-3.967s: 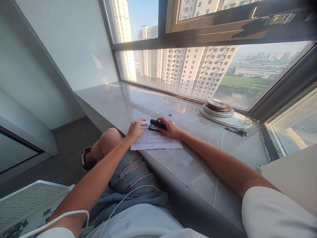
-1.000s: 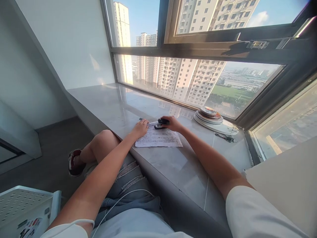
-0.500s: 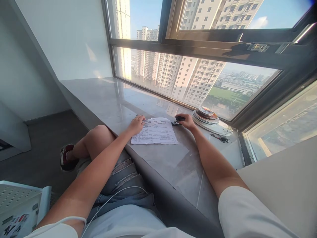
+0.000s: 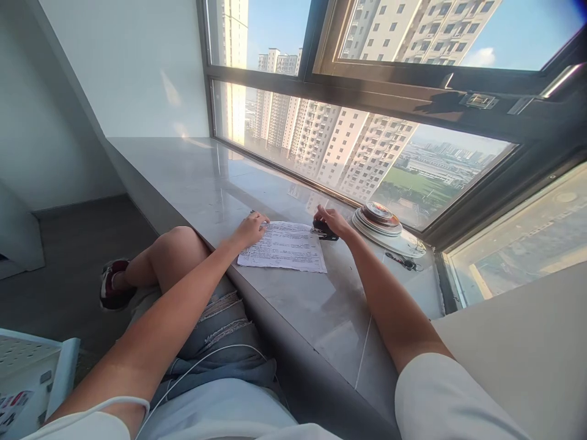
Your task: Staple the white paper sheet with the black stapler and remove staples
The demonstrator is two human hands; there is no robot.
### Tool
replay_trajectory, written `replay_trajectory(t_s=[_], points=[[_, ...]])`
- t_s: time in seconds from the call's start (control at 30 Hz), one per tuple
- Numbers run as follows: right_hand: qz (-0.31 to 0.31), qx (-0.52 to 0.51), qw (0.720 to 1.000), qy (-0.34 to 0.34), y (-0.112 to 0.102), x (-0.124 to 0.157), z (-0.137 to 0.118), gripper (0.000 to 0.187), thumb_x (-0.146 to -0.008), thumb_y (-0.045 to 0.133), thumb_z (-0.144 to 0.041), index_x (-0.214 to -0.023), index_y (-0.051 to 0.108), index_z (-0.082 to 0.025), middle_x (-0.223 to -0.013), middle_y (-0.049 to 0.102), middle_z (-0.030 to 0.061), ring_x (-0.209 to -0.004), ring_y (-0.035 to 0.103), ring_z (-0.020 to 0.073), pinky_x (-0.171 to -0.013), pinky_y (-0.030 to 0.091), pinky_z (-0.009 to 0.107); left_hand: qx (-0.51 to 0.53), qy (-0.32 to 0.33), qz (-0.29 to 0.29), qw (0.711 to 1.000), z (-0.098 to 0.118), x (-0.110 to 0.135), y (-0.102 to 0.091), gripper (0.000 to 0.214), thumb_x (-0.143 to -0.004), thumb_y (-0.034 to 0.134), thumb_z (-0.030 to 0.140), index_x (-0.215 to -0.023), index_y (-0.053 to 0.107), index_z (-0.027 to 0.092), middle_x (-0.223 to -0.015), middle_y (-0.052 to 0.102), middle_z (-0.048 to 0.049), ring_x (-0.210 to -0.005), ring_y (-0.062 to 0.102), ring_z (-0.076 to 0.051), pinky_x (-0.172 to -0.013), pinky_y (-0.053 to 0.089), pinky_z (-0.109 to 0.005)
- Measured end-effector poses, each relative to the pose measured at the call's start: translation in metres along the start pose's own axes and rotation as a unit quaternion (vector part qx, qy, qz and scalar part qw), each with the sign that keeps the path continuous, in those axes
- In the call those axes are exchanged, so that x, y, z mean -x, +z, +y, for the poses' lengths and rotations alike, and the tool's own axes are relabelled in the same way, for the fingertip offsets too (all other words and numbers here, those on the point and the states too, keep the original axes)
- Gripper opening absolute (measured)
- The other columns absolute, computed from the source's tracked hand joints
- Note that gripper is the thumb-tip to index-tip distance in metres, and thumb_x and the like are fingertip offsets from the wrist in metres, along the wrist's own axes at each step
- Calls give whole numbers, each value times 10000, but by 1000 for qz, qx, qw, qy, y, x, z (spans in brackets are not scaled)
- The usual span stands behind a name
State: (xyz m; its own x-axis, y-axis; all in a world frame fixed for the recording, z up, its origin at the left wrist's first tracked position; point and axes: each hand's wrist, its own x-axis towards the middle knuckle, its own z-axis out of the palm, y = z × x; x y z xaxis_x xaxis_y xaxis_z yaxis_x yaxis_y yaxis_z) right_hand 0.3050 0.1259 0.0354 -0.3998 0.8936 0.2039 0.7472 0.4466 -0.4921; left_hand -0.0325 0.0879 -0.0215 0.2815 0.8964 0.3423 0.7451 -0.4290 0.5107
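Observation:
A printed sheet of paper [image 4: 284, 246] lies flat on the grey stone window ledge [image 4: 202, 183]. My left hand [image 4: 250, 229] rests on the sheet's left top corner, fingers bent and pressing down. My right hand [image 4: 331, 220] lies just past the sheet's right top corner, fingers over a small black stapler [image 4: 324, 230] that sits on the ledge.
A stack of plates [image 4: 384, 223] stands to the right of the stapler, near the window. A bunch of keys [image 4: 402, 262] lies in front of it. A white perforated rack [image 4: 27, 379] is at lower left. My knee [image 4: 178, 244] is against the ledge's edge.
My right hand has carried the stapler off the sheet's top edge to the right and set it beside the paper. My left hand has stayed on the sheet.

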Motion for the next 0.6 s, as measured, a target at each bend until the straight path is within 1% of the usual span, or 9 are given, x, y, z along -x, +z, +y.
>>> replay_trajectory(t_s=[0.03,0.07,0.13,0.2,0.3,0.37,0.43,0.53,0.6], points=[[6,35,999,25,6,-2,-5,699,-972,340,-750,-821,737,-194,-813,722,86,-773,661,235,-766,542,374,3,0,2,1000,0,0,0,272,-941,554,247,-1178,688,235,-1183,595,-109,-1020,631,-282,-940,523,-420],[3,69,997,42,12,-3,-9,695,-996,300,-718,-805,726,-202,-842,724,105,-814,664,259,-803,541,413,3,-2,4,1000,0,0,0,271,-938,560,243,-1175,692,235,-1179,597,-108,-1016,632,-283,-936,524,-420],[-3,131,990,51,25,-4,-15,621,-1015,308,-646,-830,717,-217,-936,724,143,-946,648,321,-897,512,516,-1,-4,6,1000,0,0,0,279,-939,556,241,-1180,695,231,-1182,598,-108,-1026,627,-286,-937,521,-423],[15,186,981,45,37,-4,-19,535,-1015,341,-588,-908,720,-226,-1016,708,171,-1056,606,364,-973,452,615,-8,-4,1,1000,0,0,1,296,-946,541,248,-1199,693,223,-1198,595,-113,-1046,620,-292,-943,519,-429],[23,267,962,48,48,-5,-26,480,-1020,342,-516,-997,722,-223,-1101,680,202,-1101,575,384,-1001,392,688,-17,0,-4,1000,0,0,1,316,-952,529,253,-1221,688,210,-1210,590,-122,-1057,618,-297,-955,515,-438],[7,282,958,50,49,-5,-30,462,-1023,347,-490,-982,715,-214,-1110,671,207,-1095,579,387,-989,391,680,-21,2,-1,1000,0,0,1,316,-948,529,242,-1218,691,206,-1205,589,-123,-1054,622,-295,-966,510,-440],[10,259,965,31,44,-1,-29,465,-1034,324,-494,-958,691,-218,-1058,675,179,-1059,597,362,-981,408,632,-18,2,1,1000,-1,-1,2,311,-945,533,236,-1209,695,210,-1196,592,-120,-1045,625,-289,-965,510,-435],[78,133,988,-25,30,14,-15,500,-1046,280,-567,-965,639,-229,-982,674,111,-969,620,286,-939,458,494,-14,5,1,1000,-4,-2,2,307,-941,535,238,-1199,698,208,-1186,598,-122,-1045,621,-289,-965,509,-438],[120,43,991,-49,21,28,4,500,-1006,365,-652,-962,614,-221,-953,670,86,-901,616,252,-863,480,409,-17,10,2,1000,-5,-2,3,310,-941,529,237,-1200,696,203,-1191,600,-126,-1053,615,-292,-973,501,-445]])
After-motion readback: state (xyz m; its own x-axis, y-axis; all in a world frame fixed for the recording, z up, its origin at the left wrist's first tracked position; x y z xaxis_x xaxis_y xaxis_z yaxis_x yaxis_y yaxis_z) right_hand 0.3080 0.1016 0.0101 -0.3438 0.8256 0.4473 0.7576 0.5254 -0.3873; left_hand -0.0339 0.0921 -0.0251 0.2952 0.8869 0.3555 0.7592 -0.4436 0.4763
